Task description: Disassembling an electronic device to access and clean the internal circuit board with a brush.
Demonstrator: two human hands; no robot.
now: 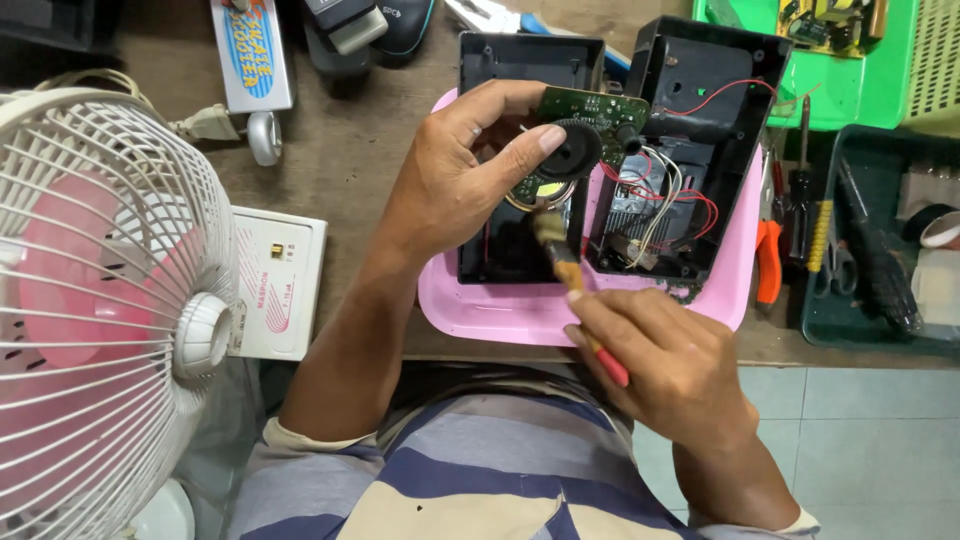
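The small green circuit board with a round black speaker sits pinched between the left hand's thumb and fingers, over the open black plastic casing and pink tray. Just below it, the bristles of a red-handled brush — long axis running up from the right hand's closed fingers — touch the board's underside.

White desk fan with pink blades at left, white box just beside it. Green tray top right holding circuit board. Dark teal bin at right with tools; orange-handled pliers between bin and pink tray. Brown worktop.
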